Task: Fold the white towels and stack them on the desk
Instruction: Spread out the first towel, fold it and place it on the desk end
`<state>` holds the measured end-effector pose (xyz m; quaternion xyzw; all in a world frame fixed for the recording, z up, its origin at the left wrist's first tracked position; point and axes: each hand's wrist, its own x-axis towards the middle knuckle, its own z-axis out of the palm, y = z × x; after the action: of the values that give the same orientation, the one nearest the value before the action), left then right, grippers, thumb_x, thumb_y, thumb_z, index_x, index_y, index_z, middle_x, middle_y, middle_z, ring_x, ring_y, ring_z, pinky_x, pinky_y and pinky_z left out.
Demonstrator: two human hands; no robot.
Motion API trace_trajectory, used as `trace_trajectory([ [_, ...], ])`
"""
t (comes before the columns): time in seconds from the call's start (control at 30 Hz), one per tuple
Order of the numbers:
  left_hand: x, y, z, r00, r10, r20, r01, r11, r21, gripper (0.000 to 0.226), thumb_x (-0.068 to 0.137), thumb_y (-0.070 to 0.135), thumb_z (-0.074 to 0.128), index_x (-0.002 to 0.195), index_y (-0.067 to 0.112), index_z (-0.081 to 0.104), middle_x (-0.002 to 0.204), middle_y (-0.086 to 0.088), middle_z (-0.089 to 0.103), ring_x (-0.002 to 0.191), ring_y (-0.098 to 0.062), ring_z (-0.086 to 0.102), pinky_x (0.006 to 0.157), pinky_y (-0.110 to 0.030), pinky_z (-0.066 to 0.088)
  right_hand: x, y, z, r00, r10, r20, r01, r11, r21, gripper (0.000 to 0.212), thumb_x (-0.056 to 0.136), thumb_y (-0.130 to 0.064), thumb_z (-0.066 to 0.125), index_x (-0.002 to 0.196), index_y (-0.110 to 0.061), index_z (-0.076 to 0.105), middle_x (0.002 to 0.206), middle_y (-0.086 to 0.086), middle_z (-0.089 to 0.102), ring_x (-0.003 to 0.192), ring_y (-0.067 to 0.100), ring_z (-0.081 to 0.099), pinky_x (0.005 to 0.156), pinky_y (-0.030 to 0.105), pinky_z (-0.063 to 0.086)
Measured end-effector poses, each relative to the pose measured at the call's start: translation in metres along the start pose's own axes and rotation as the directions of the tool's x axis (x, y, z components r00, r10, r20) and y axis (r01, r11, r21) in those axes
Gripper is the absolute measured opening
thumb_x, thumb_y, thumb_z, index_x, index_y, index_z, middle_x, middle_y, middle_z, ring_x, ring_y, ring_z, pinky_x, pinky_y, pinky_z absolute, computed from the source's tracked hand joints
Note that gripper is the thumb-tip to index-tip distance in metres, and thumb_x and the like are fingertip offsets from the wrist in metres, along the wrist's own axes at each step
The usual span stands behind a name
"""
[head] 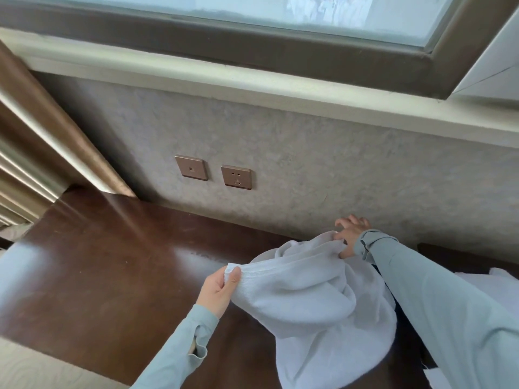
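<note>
A white towel (317,301) hangs bunched and unfolded over the right part of the dark wooden desk (118,262). My left hand (219,290) pinches one corner of it at the left. My right hand (351,234) grips the far edge close to the wall, with some fingers spread. The towel's lower part droops over the desk's near edge. More white cloth (477,276) shows behind my right sleeve at the right edge; its shape is mostly hidden.
A grey wall runs behind the desk, with a switch plate (191,167) and a socket (236,177). A window ledge (252,80) lies above. Brown curtains (33,141) hang at the left. The desk's left half shows bare glossy wood.
</note>
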<state>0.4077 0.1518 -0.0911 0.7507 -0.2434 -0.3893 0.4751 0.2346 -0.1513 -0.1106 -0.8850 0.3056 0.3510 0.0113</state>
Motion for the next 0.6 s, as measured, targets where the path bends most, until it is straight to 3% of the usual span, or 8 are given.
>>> trace_trajectory([
  [0.07, 0.0, 0.001, 0.0, 1.0, -0.007, -0.008, 0.007, 1.0, 0.011, 0.047, 0.078, 0.071, 0.041, 0.082, 0.028, 0.06, 0.088, 0.007, 0.065, 0.088, -0.011, 0.06, 0.073, -0.013, 0.043, -0.003, -0.001, -0.004, 0.997, 0.02, 0.078, -0.019, 1.0, -0.011, 0.053, 0.076, -0.059, 0.057, 0.124, -0.037, 0.053, 0.138, -0.004, 0.036, 0.129, 0.024, 0.026, 0.107, 0.042, 0.024],
  [0.17, 0.002, 0.003, 0.0, 0.996, -0.045, -0.076, 0.048, 0.998, 0.038, 0.026, 0.095, 0.04, 0.043, 0.083, 0.024, 0.058, 0.088, 0.007, 0.062, 0.092, -0.015, 0.056, 0.072, -0.012, 0.041, -0.006, -0.007, -0.006, 0.992, 0.025, 0.123, -0.028, 0.999, 0.024, 0.054, 0.073, -0.062, 0.058, 0.12, -0.036, 0.057, 0.13, -0.004, 0.045, 0.125, 0.024, 0.034, 0.103, 0.041, 0.029],
  [0.3, 0.001, 0.006, -0.004, 0.963, -0.127, -0.236, 0.121, 0.992, -0.041, 0.038, 0.097, 0.037, 0.038, 0.114, 0.009, 0.058, 0.111, -0.006, 0.058, 0.106, -0.021, 0.051, 0.093, -0.027, 0.037, -0.012, -0.014, 0.005, 0.995, 0.045, 0.092, -0.073, 0.939, 0.336, 0.048, 0.07, -0.052, 0.06, 0.104, -0.018, 0.067, 0.107, 0.007, 0.06, 0.089, 0.026, 0.055, 0.085, 0.032, 0.048],
  [0.37, 0.0, 0.01, -0.009, 0.937, -0.169, -0.307, 0.153, 0.985, -0.077, 0.048, 0.097, 0.04, 0.037, 0.127, 0.005, 0.052, 0.125, -0.012, 0.056, 0.118, -0.028, 0.05, 0.102, -0.035, 0.035, -0.026, -0.016, 0.006, 0.997, 0.074, -0.002, -0.058, 0.803, 0.593, 0.039, 0.074, -0.04, 0.064, 0.103, -0.014, 0.069, 0.098, 0.008, 0.064, 0.085, 0.023, 0.058, 0.074, 0.024, 0.044],
  [0.47, -0.002, 0.028, -0.017, 0.917, -0.119, -0.381, 0.109, 0.993, -0.047, 0.049, 0.1, 0.034, 0.033, 0.13, -0.001, 0.049, 0.135, -0.021, 0.05, 0.127, -0.035, 0.044, 0.105, -0.036, 0.033, -0.052, -0.018, 0.002, 0.959, 0.238, -0.153, 0.083, 0.283, 0.956, 0.007, 0.08, -0.009, 0.067, 0.082, -0.016, 0.066, 0.074, 0.002, 0.058, 0.072, 0.015, 0.052, 0.063, 0.018, 0.042],
  [0.5, -0.002, 0.038, -0.02, 0.914, -0.082, -0.396, 0.075, 0.997, -0.034, 0.048, 0.101, 0.031, 0.032, 0.129, -0.003, 0.049, 0.134, -0.023, 0.05, 0.127, -0.035, 0.044, 0.104, -0.035, 0.032, -0.063, -0.017, -0.001, 0.942, 0.288, -0.174, 0.127, 0.176, 0.976, 0.017, 0.081, 0.0, 0.063, 0.075, -0.015, 0.065, 0.067, 0.002, 0.056, 0.067, 0.015, 0.05, 0.06, 0.019, 0.042],
  [0.53, -0.003, 0.05, -0.022, 0.91, -0.053, -0.412, 0.044, 0.999, -0.031, 0.047, 0.101, 0.029, 0.032, 0.129, -0.005, 0.048, 0.134, -0.024, 0.05, 0.127, -0.035, 0.044, 0.103, -0.034, 0.031, -0.074, -0.016, -0.007, 0.921, 0.33, -0.208, 0.178, 0.121, 0.977, 0.022, 0.08, 0.005, 0.062, 0.07, -0.014, 0.063, 0.06, -0.001, 0.055, 0.063, 0.013, 0.049, 0.058, 0.02, 0.042],
  [0.6, -0.002, 0.08, -0.03, 0.902, 0.018, -0.431, -0.038, 0.999, -0.037, 0.046, 0.101, 0.026, 0.031, 0.127, -0.007, 0.049, 0.132, -0.026, 0.051, 0.125, -0.035, 0.045, 0.1, -0.033, 0.032, -0.108, -0.011, -0.028, 0.873, 0.377, -0.31, 0.25, 0.201, 0.947, 0.031, 0.076, 0.008, 0.067, 0.06, -0.015, 0.056, 0.047, -0.013, 0.048, 0.047, -0.001, 0.043, 0.051, 0.015, 0.037],
])
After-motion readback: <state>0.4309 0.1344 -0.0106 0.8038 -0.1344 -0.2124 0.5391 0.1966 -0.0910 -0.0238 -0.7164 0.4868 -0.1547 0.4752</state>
